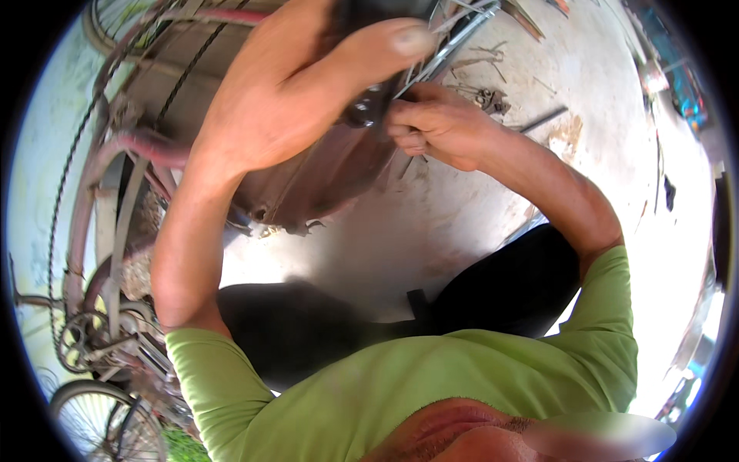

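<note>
My left hand (pixel 277 100) reaches over a black part (pixel 373 11) at the top of the view, its thumb laid along it and the other fingers mostly hidden. Just below the thumb is a dark, shiny bolted piece (pixel 363 109). My right hand (pixel 439 127) has its fingers curled beside that piece, at the lower end of silver metal rods (pixel 454 42); what they hold, if anything, is hidden. Under both hands lies a rusty reddish-brown metal body (pixel 319 181).
Rusty red frame tubes (pixel 150 142) with chains stand on the left, and a bicycle wheel (pixel 108 423) is below them. Loose tools and metal scraps (pixel 489 100) lie on the pale floor (pixel 585 92) to the right. My black-clad legs (pixel 500 281) are folded beneath me.
</note>
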A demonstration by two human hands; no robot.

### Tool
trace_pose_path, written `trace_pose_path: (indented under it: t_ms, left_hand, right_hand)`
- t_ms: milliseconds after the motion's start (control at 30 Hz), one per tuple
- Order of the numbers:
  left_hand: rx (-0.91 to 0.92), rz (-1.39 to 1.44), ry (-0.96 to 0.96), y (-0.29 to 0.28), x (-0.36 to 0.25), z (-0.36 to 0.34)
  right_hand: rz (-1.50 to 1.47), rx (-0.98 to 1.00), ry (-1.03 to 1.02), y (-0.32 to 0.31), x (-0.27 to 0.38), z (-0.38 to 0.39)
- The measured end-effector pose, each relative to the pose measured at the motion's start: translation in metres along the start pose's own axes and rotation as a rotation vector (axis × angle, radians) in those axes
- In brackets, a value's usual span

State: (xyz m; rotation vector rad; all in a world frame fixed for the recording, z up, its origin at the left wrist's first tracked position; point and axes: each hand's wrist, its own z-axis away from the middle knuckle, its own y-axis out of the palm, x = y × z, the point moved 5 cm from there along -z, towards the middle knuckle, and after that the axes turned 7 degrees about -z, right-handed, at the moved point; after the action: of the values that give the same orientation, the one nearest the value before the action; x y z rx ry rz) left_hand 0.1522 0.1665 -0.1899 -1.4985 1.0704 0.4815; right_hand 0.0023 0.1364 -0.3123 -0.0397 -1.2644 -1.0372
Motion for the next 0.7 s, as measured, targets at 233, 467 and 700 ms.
trace_pose_path:
  t_ms: [233, 467, 700]
  left_hand:
    - [0.007, 0.026, -0.006, -0.003, 0.002, 0.004]
    - [-0.134, 0.071, -0.041, 0.006, -0.005, 0.004]
    - [-0.081, 0.042, -0.032, 0.002, -0.003, 0.005]
  right_hand:
    - [0.152, 0.044, -0.048, -0.001, 0.006, -0.001]
    - [0.237, -0.086, -0.006, 0.001, 0.013, 0.008]
    - [0.233, -0.064, -0.001, 0.007, 0.0, -0.006]
